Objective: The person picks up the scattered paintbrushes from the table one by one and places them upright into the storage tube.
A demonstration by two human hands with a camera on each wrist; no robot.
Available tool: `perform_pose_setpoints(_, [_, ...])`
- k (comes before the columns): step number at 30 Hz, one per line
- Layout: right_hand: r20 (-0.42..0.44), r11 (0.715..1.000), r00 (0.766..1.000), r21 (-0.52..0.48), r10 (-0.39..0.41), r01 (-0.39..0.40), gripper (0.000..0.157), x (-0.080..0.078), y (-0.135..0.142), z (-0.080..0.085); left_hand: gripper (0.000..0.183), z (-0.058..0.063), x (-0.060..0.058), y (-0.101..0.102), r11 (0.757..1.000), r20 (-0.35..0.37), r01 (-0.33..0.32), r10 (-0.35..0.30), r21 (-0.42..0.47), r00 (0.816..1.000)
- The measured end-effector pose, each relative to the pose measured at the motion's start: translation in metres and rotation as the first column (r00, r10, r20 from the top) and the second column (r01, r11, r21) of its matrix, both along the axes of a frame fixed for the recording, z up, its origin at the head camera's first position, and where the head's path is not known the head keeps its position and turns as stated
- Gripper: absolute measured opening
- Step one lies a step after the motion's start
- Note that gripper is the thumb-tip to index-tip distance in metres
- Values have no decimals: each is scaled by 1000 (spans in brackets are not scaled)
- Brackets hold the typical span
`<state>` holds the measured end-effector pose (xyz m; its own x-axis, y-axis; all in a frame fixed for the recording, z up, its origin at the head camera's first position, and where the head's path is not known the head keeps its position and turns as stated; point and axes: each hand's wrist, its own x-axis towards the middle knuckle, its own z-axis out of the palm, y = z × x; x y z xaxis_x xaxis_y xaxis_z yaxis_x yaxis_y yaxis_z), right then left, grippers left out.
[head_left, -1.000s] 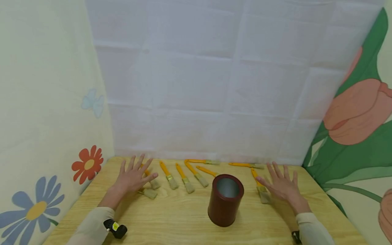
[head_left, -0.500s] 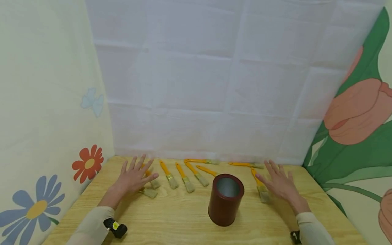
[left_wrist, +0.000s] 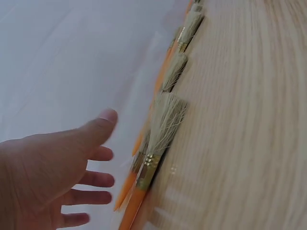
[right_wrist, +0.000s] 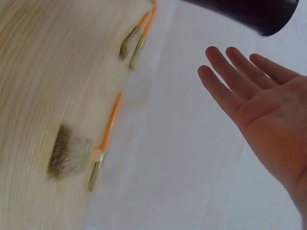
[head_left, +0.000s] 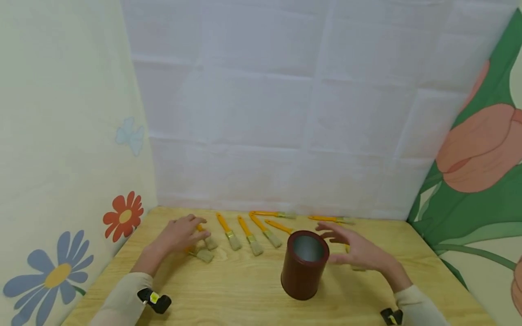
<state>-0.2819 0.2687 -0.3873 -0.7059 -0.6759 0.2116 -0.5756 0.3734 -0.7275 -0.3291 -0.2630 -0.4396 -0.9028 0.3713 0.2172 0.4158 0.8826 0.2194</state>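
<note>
A dark red cylindrical can [head_left: 301, 280], open at the top, stands upright on the wooden table. My right hand [head_left: 360, 250] is at its right side, thumb and fingers spread toward the rim. In the right wrist view a gap shows between those fingers [right_wrist: 225, 76] and the can [right_wrist: 254, 12]. On the left, my left hand [head_left: 178, 236] hovers over two paintbrushes with orange handles, one of them a flat brush [head_left: 202, 254]. The left wrist view has this hand [left_wrist: 53, 177] beside a paintbrush [left_wrist: 165, 124], fingers loosely bent and holding nothing.
Several more paintbrushes lie toward the back, among them one brush [head_left: 250, 237] left of the can and one [head_left: 332, 219] behind my right hand. A white cloth [head_left: 261, 113] hangs along the table's [head_left: 228, 290] back edge. Flowered cloths flank both sides.
My right hand has moved left from above a paintbrush to the can's side, its fingers bending. My left hand's spread fingers have bent inward over the brushes. The can stays put.
</note>
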Motion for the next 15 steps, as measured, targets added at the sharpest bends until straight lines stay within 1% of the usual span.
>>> perform_pose_setpoints(1, [2, 1000, 1000, 16, 10, -10, 79, 2, -3, 0, 49, 0, 0, -2, 1000, 28, 19, -19, 13, 999])
perform_pose_setpoints(3, [0, 999, 1000, 38, 5, -5, 85, 6, -9, 1, 42, 0, 1, -7, 996, 99, 67, -71, 51, 992])
perform_pose_setpoints(6, [-20, 998, 1000, 57, -23, 24, 86, 9, -16, -1, 41, -1, 4, -14, 983, 169, 150, -166, 102, 972])
perform_pose_setpoints(8, [-41, 998, 999, 49, -32, 34, 86, 10, -19, -2, 44, 0, 7, -19, 972, 172, 204, -222, 117, 960])
perform_pose_setpoints(10, [-60, 998, 997, 41, -38, 41, 85, 10, -21, -3, 44, 0, 10, -22, 964, 150, 239, -255, 119, 955])
perform_pose_setpoints(12, [-73, 998, 996, 31, -45, 47, 85, 10, -22, -4, 41, 0, 13, -26, 957, 142, 261, -278, 124, 950])
perform_pose_setpoints(15, [-84, 998, 995, 21, -53, 55, 84, 9, -23, -5, 31, -1, 15, -29, 953, 145, 278, -294, 120, 945])
